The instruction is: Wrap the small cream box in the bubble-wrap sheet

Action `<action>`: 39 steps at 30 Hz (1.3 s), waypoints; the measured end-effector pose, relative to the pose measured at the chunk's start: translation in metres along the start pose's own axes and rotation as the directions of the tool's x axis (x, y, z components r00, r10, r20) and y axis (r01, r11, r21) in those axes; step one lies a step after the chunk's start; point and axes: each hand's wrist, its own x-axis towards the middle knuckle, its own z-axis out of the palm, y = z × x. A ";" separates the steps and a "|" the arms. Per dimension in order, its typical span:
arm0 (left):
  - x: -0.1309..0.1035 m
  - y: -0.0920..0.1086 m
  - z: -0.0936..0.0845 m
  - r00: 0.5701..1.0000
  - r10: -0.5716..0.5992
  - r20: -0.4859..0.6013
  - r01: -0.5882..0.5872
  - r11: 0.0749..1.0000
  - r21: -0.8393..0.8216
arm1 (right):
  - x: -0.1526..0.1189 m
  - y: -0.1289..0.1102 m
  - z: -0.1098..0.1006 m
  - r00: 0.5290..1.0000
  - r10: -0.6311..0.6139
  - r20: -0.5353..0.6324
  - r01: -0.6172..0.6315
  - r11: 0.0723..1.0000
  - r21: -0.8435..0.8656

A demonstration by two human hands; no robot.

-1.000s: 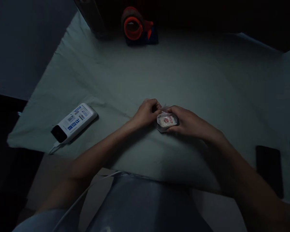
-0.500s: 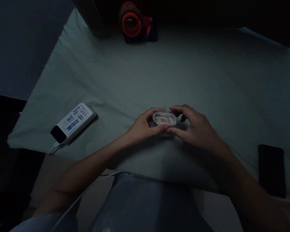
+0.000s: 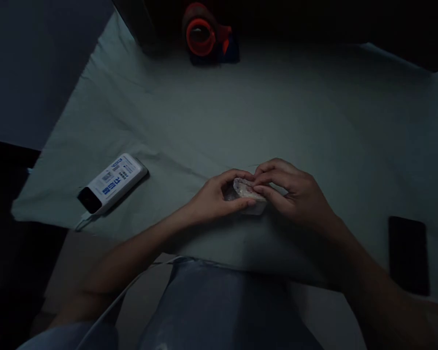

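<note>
A small pale box (image 3: 254, 209) in clear, crinkled plastic wrap (image 3: 240, 185) is between my hands, over the cloth near its front edge. My left hand (image 3: 219, 195) grips the box from the left, with thumb in front and fingers behind. At the top right of the box, my right hand (image 3: 290, 187) has its thumb and fingertips pinched together on the wrap. Its fingers cover part of the box's top, and the dim light hides the print there.
Pale green cloth (image 3: 204, 112) covers the table. A white power bank (image 3: 113, 183) with a cable lies left, a black phone (image 3: 409, 255) right. A red tape dispenser (image 3: 204, 39) stands at the back, beside a dark upright panel (image 3: 295, 19).
My right hand's fingers have closed in over the box's top and now pinch the wrap. The box has tilted, showing more of its front side. My left hand keeps its grip.
</note>
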 end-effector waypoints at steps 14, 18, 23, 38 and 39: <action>-0.009 -0.024 -0.005 0.973 0.230 -0.023 -0.228 0.971 0.069 | -0.023 0.001 0.003 0.997 -0.083 0.006 0.083 0.990 -0.114; -0.001 -0.033 -0.007 0.934 0.352 0.056 -0.356 0.912 0.205 | -0.024 0.010 -0.001 0.984 0.061 -0.166 -0.074 0.994 -0.076; 0.007 -0.043 -0.012 0.897 0.419 0.137 -0.441 0.842 0.310 | -0.024 0.013 0.007 0.993 -0.043 -0.111 0.034 0.996 -0.084; 0.000 -0.044 -0.025 0.959 0.257 0.120 -0.273 0.718 0.640 | -0.002 0.019 0.031 0.964 -0.241 0.108 0.264 0.881 -0.392; 0.001 -0.043 -0.023 0.958 0.262 0.117 -0.274 0.712 0.647 | 0.000 0.018 0.031 0.965 -0.237 0.112 0.262 0.884 -0.387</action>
